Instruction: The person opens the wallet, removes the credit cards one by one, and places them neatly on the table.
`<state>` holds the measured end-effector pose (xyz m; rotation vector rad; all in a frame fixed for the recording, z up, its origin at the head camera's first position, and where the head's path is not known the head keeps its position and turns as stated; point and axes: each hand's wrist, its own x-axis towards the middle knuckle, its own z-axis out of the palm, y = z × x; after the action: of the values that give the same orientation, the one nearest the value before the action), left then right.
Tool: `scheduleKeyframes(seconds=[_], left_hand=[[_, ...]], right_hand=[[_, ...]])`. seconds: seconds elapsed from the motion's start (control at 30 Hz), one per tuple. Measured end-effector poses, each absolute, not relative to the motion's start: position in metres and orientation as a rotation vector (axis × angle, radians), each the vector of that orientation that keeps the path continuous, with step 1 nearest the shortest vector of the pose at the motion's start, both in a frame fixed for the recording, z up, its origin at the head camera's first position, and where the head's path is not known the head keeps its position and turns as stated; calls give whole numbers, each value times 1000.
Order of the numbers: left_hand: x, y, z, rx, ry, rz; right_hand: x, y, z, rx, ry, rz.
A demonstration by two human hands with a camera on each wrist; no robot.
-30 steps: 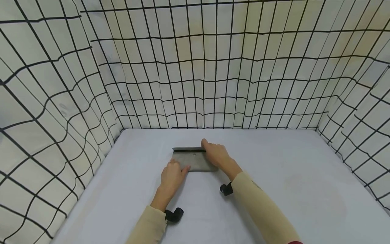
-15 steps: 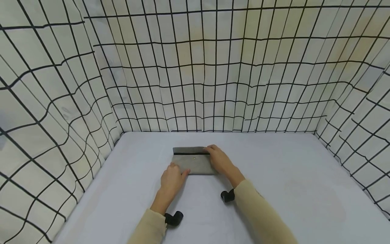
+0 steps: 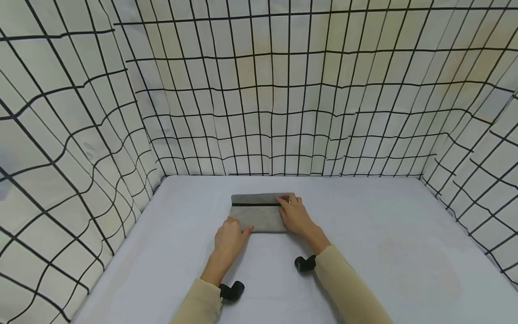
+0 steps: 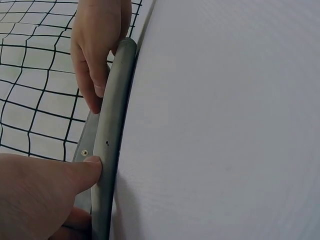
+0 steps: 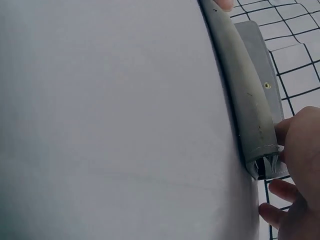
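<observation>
A flat grey snap pouch (image 3: 265, 222) lies in the middle of the table, its long flap (image 3: 251, 198) folded back toward the far side. A dark slit runs between flap and body. My left hand (image 3: 228, 236) holds the pouch's left end, with the thumb (image 4: 90, 170) pressing near its front edge. At the far right corner, my right hand (image 3: 297, 215) touches the flap with loosely bent, spread fingers. A small brass snap (image 5: 267, 85) shows on the flap in the right wrist view, where the pouch's side end gapes slightly.
White cloth covers the table (image 3: 384, 243). White walls with a black grid (image 3: 287, 99) enclose its back and both sides. Black wrist-worn cameras (image 3: 232, 291) sit below both hands, beside beige sleeves (image 3: 348, 283).
The pouch's flap has swung back and flattened toward the far side. My right hand has gone from its edge to fingers resting on it. The left hand holds its place.
</observation>
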<state>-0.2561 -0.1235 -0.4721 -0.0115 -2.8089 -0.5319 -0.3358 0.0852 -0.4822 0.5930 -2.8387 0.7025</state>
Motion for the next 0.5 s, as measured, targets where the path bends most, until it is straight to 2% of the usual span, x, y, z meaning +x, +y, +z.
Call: scheduleKeyframes(seconds=[0.5], left_hand=[[-260, -127, -471, -9, -2812, -579]], right_hand=[[-338, 104, -487, 637, -2873, 1139]])
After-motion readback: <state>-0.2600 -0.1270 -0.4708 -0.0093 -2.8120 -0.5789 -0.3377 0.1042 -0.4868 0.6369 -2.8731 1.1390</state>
